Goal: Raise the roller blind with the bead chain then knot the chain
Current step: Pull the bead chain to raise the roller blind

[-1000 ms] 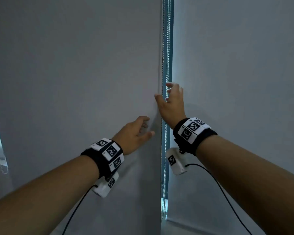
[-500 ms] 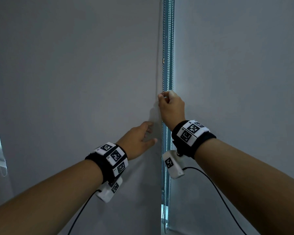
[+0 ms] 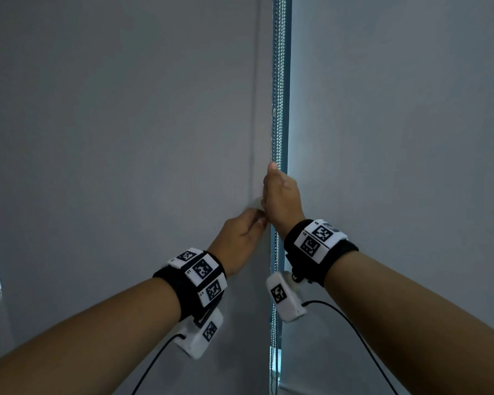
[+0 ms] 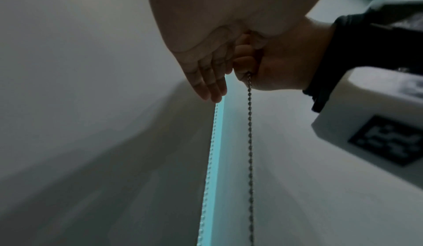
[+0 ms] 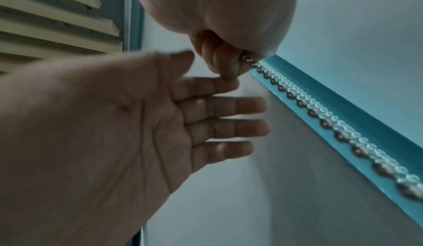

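In the narrow lit gap between two grey fabric roller blinds, left panel (image 3: 126, 138) and right panel (image 3: 397, 138), hangs the silver metal bead chain (image 3: 280, 81). Its top is cut off by the head frame; its bottom loop is lost in the dark low in the gap. A second, clear bead strand (image 5: 320, 108) runs alongside; which strand belongs to which blind is hard to tell. From the head view the right hand's (image 3: 283, 201) fingers are hidden behind its back, and the left hand's (image 3: 240, 240) fingertips are partly hidden against the left panel's edge. The right wrist view is blurred on the left palm. The blinds' lower hems are barely seen at the bottom edge.

The gap is slim, panel edges close on both sides of the chain, and both wrists with black bands and white tag blocks (image 3: 320, 240) crowd it. Pale wooden slats (image 5: 57, 23) show at upper left in the right wrist view.

Right hand: fist curled round the bead chain, which exits below the little finger (image 4: 249, 79). Left hand: fingers (image 5: 228, 105) straight and slightly spread, holding nothing, tips near the left blind's edge just below the right fist.
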